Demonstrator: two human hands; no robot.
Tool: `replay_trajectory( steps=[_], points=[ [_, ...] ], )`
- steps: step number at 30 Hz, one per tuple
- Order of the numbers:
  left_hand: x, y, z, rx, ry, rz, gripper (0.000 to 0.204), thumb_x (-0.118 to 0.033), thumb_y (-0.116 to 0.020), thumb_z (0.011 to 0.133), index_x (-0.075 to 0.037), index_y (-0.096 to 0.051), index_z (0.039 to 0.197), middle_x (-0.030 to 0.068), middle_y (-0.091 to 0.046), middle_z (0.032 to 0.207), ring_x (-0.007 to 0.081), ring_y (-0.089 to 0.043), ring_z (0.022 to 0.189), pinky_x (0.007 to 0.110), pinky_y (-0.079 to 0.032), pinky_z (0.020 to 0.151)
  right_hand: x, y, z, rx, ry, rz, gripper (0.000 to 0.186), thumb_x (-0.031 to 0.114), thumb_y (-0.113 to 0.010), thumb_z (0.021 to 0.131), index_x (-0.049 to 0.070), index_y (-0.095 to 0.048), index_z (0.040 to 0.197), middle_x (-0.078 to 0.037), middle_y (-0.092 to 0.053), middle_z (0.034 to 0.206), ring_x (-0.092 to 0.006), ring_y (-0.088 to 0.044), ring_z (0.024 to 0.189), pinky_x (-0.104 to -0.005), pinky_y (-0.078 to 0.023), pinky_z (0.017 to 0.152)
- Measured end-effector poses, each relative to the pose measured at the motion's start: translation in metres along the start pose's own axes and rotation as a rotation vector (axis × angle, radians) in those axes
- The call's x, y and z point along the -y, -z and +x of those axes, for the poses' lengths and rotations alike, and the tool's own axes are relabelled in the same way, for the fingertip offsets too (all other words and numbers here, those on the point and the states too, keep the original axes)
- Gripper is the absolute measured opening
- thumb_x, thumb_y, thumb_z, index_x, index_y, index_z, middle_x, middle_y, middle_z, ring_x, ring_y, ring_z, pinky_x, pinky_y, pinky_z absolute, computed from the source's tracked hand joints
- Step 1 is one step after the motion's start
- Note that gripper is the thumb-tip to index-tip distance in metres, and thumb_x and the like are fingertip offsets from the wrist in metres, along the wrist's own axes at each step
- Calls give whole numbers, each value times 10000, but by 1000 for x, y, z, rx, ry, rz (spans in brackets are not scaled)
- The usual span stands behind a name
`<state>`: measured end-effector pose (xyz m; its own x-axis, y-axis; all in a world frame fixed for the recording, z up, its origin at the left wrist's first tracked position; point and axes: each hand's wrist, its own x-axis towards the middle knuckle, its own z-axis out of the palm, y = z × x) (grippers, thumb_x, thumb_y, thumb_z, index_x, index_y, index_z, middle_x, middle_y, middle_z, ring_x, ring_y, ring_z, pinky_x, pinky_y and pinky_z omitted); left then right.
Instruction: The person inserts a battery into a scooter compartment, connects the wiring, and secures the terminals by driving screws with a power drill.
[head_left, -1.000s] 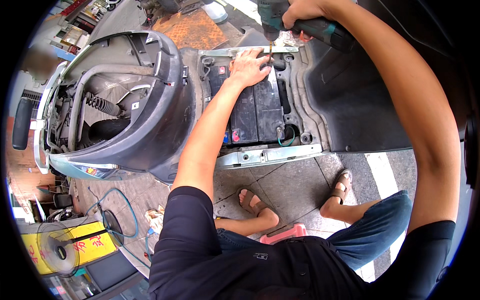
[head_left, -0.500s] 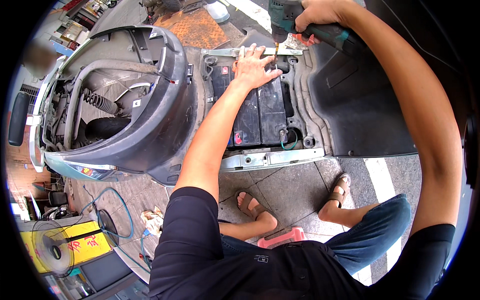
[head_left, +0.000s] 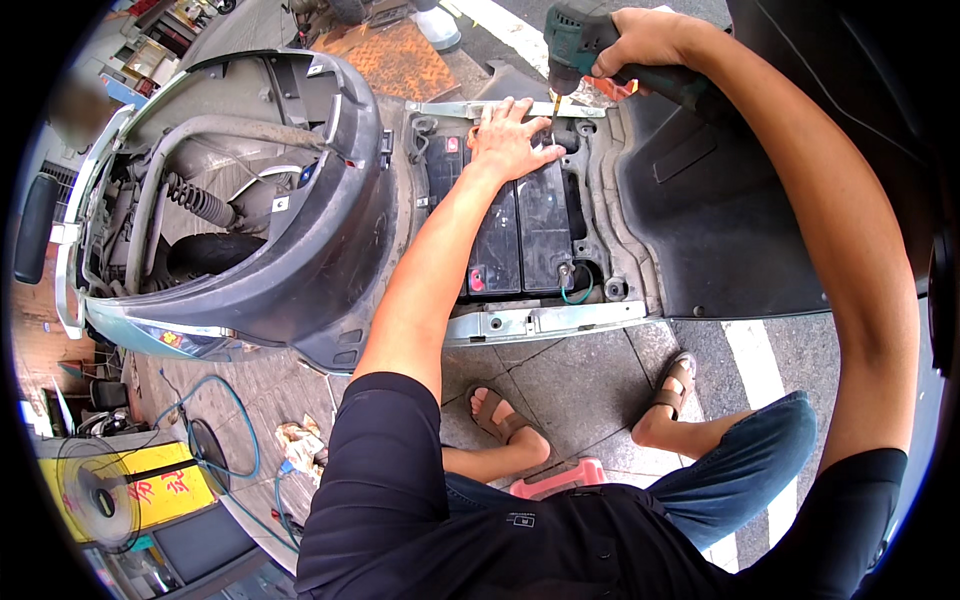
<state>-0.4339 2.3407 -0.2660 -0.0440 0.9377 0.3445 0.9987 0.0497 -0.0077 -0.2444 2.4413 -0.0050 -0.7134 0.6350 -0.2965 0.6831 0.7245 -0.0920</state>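
Black batteries (head_left: pixel 493 236) sit side by side in the recessed floor bay of a scooter (head_left: pixel 335 235). Across their far end lies my left hand (head_left: pixel 508 148), open with its fingers spread. My right hand (head_left: pixel 640 45) is wrapped round the handle of a dark green cordless drill (head_left: pixel 578 42). The drill points down, its thin bit (head_left: pixel 557 101) reaching the far right corner of the batteries beside my left fingertips. What the tip touches is too small to make out. A green wire (head_left: pixel 578 297) runs from the near right terminal.
At the left, the scooter's open body shows a coil spring (head_left: pixel 203 200) and a frame tube. A black floor panel (head_left: pixel 725 200) extends right. Below are my sandalled feet, a pink stool (head_left: pixel 560 478), a blue hose (head_left: pixel 245 420) and a fan (head_left: pixel 102 495). A rusty plate (head_left: pixel 400 62) lies beyond.
The drill and my right hand have shifted slightly in the picture, with the bit at the same corner. My left hand stays flat on the batteries.
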Motion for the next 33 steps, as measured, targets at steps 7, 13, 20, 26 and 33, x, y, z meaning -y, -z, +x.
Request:
replay_trajectory(
  steps=[7,13,20,26,33],
  points=[
    [-5,6,0,-11,7,-40,611,-662,-621,772,-192,-689,1156,124,-466,1411,334,-372,1351,478,-227,1128,-5,-1,4,35,44,69,452,455,-720,700,49,-748,898,-118,-718,859,-243,-672,746,-374,-514,690],
    [-6,8,0,7,20,-43,609,-660,-609,783,-183,-687,1153,130,-457,1421,332,-364,1357,476,-219,1134,-7,-4,7,46,53,118,401,390,-723,705,35,-741,891,-112,-714,838,-228,-665,721,-365,-514,671],
    [-2,1,-1,-53,-5,-51,594,-664,-627,758,-183,-696,1099,128,-480,1398,345,-374,1348,491,-233,1111,-12,-9,16,65,61,213,342,314,-727,712,18,-733,884,-104,-710,813,-211,-658,691,-354,-514,648],
    [-2,2,0,-65,-8,-59,624,-666,-625,763,-152,-689,1110,136,-488,1390,332,-387,1340,475,-238,1117,-20,-16,26,152,88,440,273,221,-730,710,-2,-723,868,-100,-704,784,-192,-648,651,-341,-515,618],
    [-2,1,-1,-37,6,-53,619,-668,-621,773,-161,-690,1120,137,-473,1412,329,-371,1357,471,-233,1126,-9,-15,13,85,69,375,262,185,-736,696,-29,-717,846,-98,-703,761,-188,-648,628,-336,-516,590]
  ],
)
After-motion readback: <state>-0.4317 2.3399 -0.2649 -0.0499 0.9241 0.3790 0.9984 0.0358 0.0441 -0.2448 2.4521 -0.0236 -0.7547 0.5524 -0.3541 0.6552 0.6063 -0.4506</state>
